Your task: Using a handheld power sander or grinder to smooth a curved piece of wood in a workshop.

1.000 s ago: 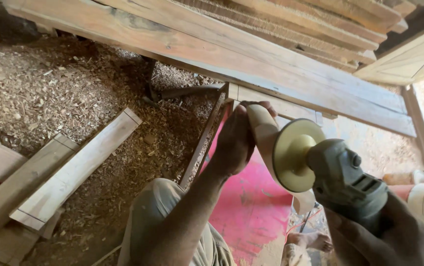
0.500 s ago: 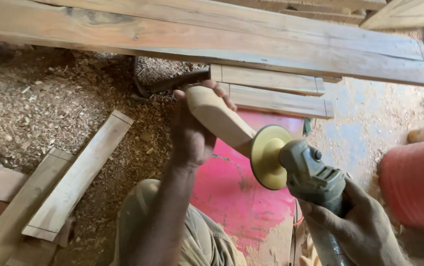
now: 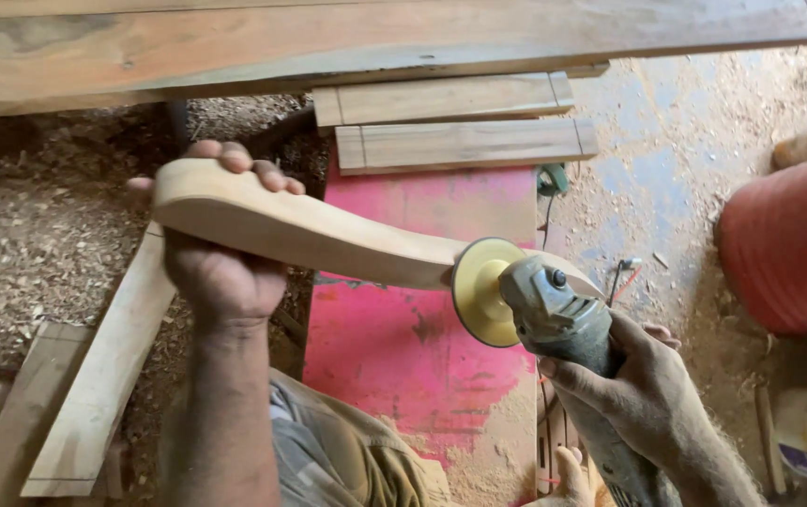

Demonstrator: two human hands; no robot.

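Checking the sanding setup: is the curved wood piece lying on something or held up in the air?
Held up. The left hand grips one end of the curved wood piece; the grinder's yellow disc, held by the right hand, meets the other.

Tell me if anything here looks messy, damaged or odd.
Wood shavings and sawdust cover the ground on the left. The left hand holds the curved wooden piece in mid-air while the right hand presses the grinder's yellow disc against it.

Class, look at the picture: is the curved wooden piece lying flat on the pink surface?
No. The left hand holds the curved wooden piece up in the air above the pink surface.
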